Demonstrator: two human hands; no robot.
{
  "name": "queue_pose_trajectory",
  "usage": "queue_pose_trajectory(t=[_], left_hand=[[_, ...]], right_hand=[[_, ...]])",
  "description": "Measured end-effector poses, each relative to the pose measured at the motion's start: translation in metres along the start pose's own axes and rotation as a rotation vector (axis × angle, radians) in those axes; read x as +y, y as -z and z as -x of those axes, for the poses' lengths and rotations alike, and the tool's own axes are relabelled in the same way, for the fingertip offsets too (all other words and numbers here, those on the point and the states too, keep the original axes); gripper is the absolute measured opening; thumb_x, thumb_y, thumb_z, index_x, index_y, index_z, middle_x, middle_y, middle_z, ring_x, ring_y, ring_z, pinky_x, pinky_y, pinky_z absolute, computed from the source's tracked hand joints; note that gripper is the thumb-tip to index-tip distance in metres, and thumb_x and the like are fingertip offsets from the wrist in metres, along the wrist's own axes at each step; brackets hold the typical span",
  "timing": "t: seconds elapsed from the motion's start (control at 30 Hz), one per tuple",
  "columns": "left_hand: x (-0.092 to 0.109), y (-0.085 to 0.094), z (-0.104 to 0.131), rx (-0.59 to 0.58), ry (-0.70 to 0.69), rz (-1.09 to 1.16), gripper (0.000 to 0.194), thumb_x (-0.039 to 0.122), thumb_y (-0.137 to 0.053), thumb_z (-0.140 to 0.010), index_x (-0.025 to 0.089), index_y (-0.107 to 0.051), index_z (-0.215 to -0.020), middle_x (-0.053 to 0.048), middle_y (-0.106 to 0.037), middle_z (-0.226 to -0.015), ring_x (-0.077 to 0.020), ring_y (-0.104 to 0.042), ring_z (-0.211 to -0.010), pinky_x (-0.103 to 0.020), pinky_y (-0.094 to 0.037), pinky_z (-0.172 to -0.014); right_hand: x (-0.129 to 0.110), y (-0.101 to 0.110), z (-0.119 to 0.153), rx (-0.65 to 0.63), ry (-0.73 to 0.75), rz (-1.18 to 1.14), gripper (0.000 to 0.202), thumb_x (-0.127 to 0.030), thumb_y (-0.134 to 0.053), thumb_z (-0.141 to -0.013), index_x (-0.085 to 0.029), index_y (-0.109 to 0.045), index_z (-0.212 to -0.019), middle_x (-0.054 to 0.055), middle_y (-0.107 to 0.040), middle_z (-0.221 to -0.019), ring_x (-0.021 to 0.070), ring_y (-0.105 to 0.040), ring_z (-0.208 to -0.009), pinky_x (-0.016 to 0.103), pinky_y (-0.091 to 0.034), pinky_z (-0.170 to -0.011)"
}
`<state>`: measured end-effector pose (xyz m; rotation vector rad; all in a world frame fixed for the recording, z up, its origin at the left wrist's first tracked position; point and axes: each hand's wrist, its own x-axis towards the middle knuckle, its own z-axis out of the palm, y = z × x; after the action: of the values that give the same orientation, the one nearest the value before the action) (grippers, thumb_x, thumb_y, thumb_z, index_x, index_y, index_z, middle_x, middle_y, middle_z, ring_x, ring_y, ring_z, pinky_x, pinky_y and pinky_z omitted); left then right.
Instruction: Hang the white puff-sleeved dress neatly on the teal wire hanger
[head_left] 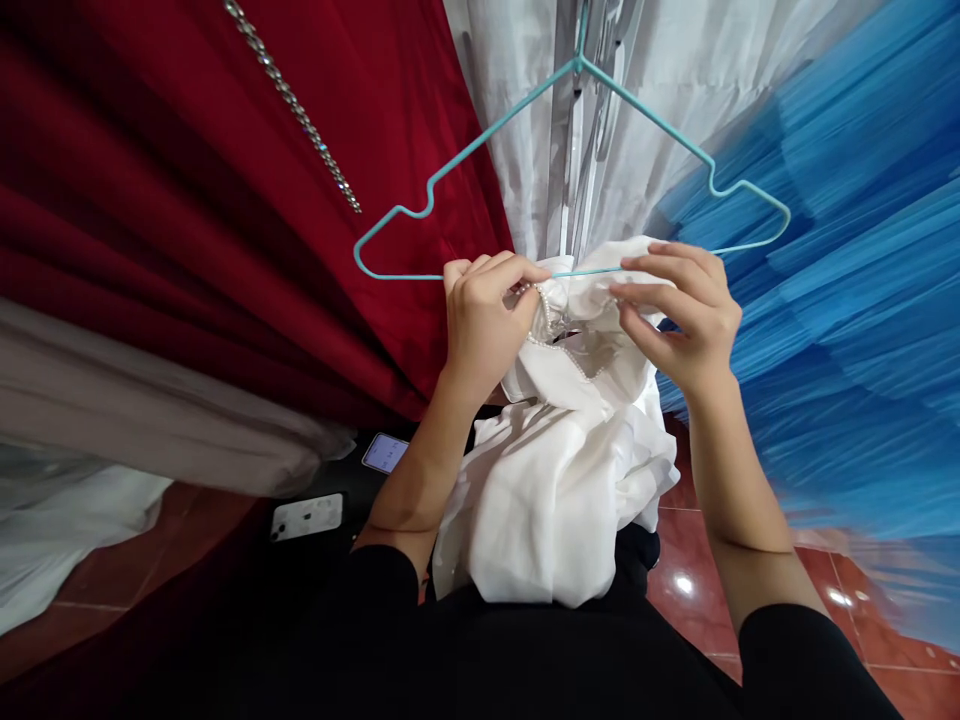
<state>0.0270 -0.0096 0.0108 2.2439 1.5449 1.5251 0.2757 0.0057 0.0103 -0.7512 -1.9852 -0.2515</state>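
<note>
Hanger (pixel 502 125) of thin light-blue make stands upright at the centre of the head view, its lower bar running level between two bare hands. White garment (pixel 544 520) lies gathered on the person's lap, its upper part raised to that bar and a string of small beads (pixel 577 360) edging its opening. Left hand (pixel 484 300) is closed in a pinch on the garment's beaded edge, the knuckles up against the bar. Right hand (pixel 686 310) is half curled, fingertips at the bar and the white cloth, thumb a little apart from the fingers — whether it pinches any cloth, I cannot tell.

Red cloth (pixel 390 90) hangs at the left with a sparkling band (pixel 296 110) on it; blue netting (pixel 862 300) fills the right side. White drapes (pixel 690 60) and metal rods (pixel 576 130) stand behind the hanger. Near the left forearm, two phones rest on a black surface — a lit one (pixel 384 452) and a white one (pixel 307 517) face down. Red tiles (pixel 697 555) cover the floor.
</note>
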Motion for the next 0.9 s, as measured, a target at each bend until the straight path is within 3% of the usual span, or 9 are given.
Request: queue_pose_trajectory(t=[0.07,0.13,0.2,0.33,0.47,0.6,0.7,0.8,0.9], left_hand=[[0.000,0.001,0.001,0.007,0.004,-0.009,0.021,0.007,-0.066,-0.093,0.026,-0.075,-0.093,0.002,-0.081,-0.099,-0.0230,-0.072,-0.096,-0.046,-0.045,-0.108],[-0.002,0.002,0.001,0.001,0.001,-0.011,0.020,0.008,-0.067,-0.094,0.026,-0.077,-0.095,0.001,-0.083,-0.102,-0.0230,-0.073,-0.097,-0.047,-0.046,-0.110],[-0.006,0.003,0.001,-0.025,-0.033,0.014,0.023,0.008,-0.067,-0.095,0.027,-0.079,-0.100,0.000,-0.084,-0.109,-0.0231,-0.076,-0.103,-0.049,-0.046,-0.115],[-0.019,0.007,0.016,0.002,-0.170,0.073,0.030,0.010,-0.066,-0.092,0.028,-0.079,-0.111,-0.002,-0.080,-0.128,-0.0235,-0.074,-0.124,-0.053,-0.045,-0.127],[-0.038,0.014,0.051,0.204,-0.136,0.028,0.022,0.024,-0.065,-0.090,0.025,-0.078,-0.107,-0.006,-0.075,-0.102,-0.0237,-0.074,-0.100,-0.041,-0.062,-0.095],[-0.074,0.025,0.067,0.231,0.198,0.201,0.027,0.036,-0.065,-0.091,0.023,-0.068,-0.115,-0.001,-0.065,-0.083,-0.0165,-0.063,-0.072,-0.032,-0.053,-0.066],[-0.114,0.035,0.049,0.358,0.342,0.273,0.037,0.056,-0.070,-0.093,0.026,-0.056,-0.109,0.004,-0.052,-0.074,-0.0116,-0.054,-0.063,-0.030,-0.045,-0.060],[-0.147,0.050,0.019,0.518,0.232,0.269,0.059,0.082,-0.069,-0.092,0.027,-0.052,-0.107,0.005,-0.043,-0.073,-0.0080,-0.051,-0.065,-0.030,-0.047,-0.064],[-0.159,0.070,-0.007,0.564,0.117,0.211,0.069,0.091,-0.064,-0.092,0.025,-0.052,-0.109,0.001,-0.055,-0.091,-0.0129,-0.063,-0.086,-0.036,-0.054,-0.079]], right_hand=[[0.002,-0.015,-0.009,-0.030,-0.058,-0.028,0.020,-0.025,-0.070,-0.098,-0.036,-0.080,-0.111,-0.002,-0.083,-0.112,0.0247,-0.078,-0.116,0.052,-0.060,-0.108],[0.005,-0.028,-0.012,-0.016,-0.123,-0.062,0.018,-0.027,-0.065,-0.101,-0.032,-0.080,-0.110,-0.001,-0.081,-0.099,0.0207,-0.078,-0.097,0.045,-0.061,-0.096],[0.006,-0.037,-0.011,0.067,-0.162,-0.063,0.018,-0.028,-0.063,-0.102,-0.029,-0.080,-0.105,-0.002,-0.080,-0.090,0.0176,-0.075,-0.082,0.040,-0.059,-0.085],[-0.001,-0.041,-0.008,0.213,-0.137,-0.052,0.015,-0.025,-0.065,-0.100,-0.027,-0.080,-0.101,-0.002,-0.079,-0.086,0.0174,-0.074,-0.079,0.040,-0.054,-0.082],[-0.006,-0.037,-0.010,0.241,-0.095,-0.096,0.014,-0.020,-0.067,-0.098,-0.027,-0.079,-0.100,-0.002,-0.077,-0.082,0.0182,-0.071,-0.075,0.042,-0.053,-0.079],[-0.002,-0.036,-0.010,0.189,-0.165,-0.026,0.013,-0.025,-0.066,-0.099,-0.029,-0.078,-0.099,-0.001,-0.076,-0.081,0.0189,-0.069,-0.073,0.045,-0.056,-0.082],[0.002,-0.035,-0.008,0.167,-0.187,0.000,0.014,-0.028,-0.065,-0.098,-0.028,-0.079,-0.099,-0.001,-0.075,-0.081,0.0186,-0.068,-0.072,0.044,-0.058,-0.083],[0.001,-0.034,-0.007,0.124,-0.187,-0.010,0.015,-0.030,-0.064,-0.100,-0.028,-0.079,-0.101,0.000,-0.078,-0.087,0.0195,-0.072,-0.077,0.043,-0.059,-0.085],[-0.004,-0.032,-0.008,0.102,-0.161,-0.028,0.013,-0.029,-0.065,-0.102,-0.029,-0.078,-0.103,-0.001,-0.079,-0.090,0.0205,-0.073,-0.081,0.043,-0.059,-0.087]])
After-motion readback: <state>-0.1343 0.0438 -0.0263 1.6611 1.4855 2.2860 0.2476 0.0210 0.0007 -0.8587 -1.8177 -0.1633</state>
